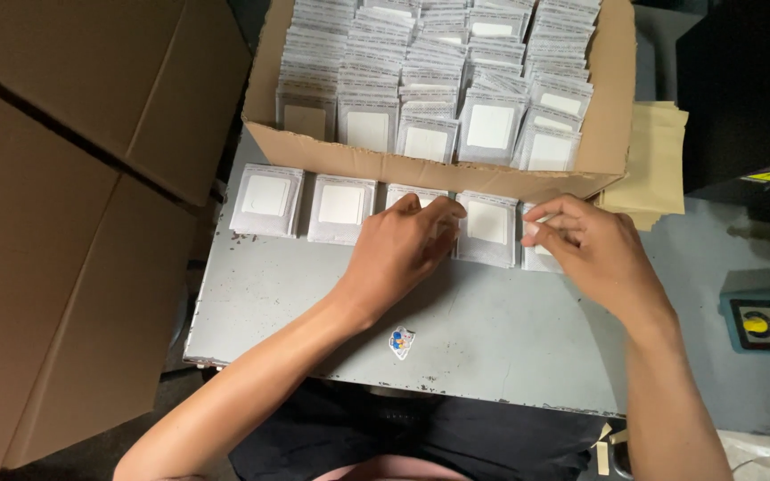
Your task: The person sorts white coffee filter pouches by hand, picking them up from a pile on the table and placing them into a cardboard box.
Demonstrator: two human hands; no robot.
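Observation:
Five small stacks of white sachets lie in a row on a grey metal table (492, 330), just in front of a cardboard box (421, 167). My left hand (400, 249) rests palm down on the middle stack (416, 193), fingers curled over it. My right hand (590, 245) pinches the rightmost stack (535, 258) with thumb and fingertips. Between the two hands sits another stack (487, 229). Two more stacks (266, 200) (341, 208) lie untouched to the left.
The open cardboard box holds several tight rows of the same white sachets (438, 71). Large brown cartons (64, 223) stand at the left. Brown paper envelopes (657, 165) lie right of the box. A blue device with a yellow knob (764, 322) sits at right.

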